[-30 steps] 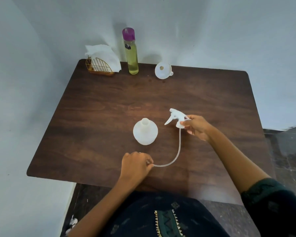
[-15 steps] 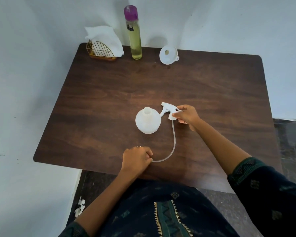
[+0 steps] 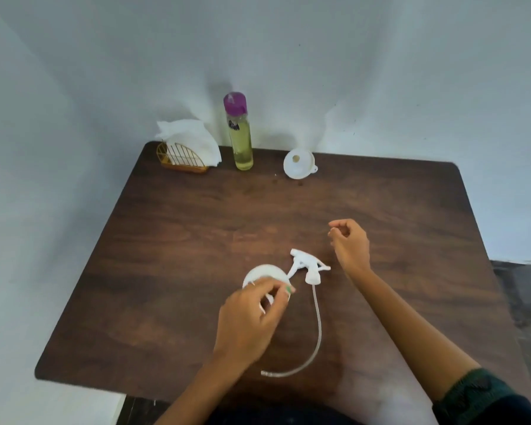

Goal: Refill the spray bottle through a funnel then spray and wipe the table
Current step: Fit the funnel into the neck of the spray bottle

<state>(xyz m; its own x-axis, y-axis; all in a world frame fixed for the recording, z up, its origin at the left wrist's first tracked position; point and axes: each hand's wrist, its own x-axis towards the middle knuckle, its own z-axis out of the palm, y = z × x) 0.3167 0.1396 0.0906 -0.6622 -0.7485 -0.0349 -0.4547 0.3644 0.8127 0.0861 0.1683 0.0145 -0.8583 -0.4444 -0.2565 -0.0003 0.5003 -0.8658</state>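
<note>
On the desk (image 3: 172,240): one spray bottle (image 3: 259,276) grasped by the left hand (image 3: 252,317), one trigger head (image 3: 308,266), one funnel (image 3: 298,164); right hand (image 3: 348,240) loosely curled, empty.

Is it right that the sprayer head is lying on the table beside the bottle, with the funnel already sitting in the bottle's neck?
Not quite. The head view shows the funnel on the table's far edge, not in the bottle. The sprayer head does lie beside it.

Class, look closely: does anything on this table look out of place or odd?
The spray head lies on its side on the table, off the white bottle, its tube trailing. Small dark specks dot the wood near the funnel.
</note>
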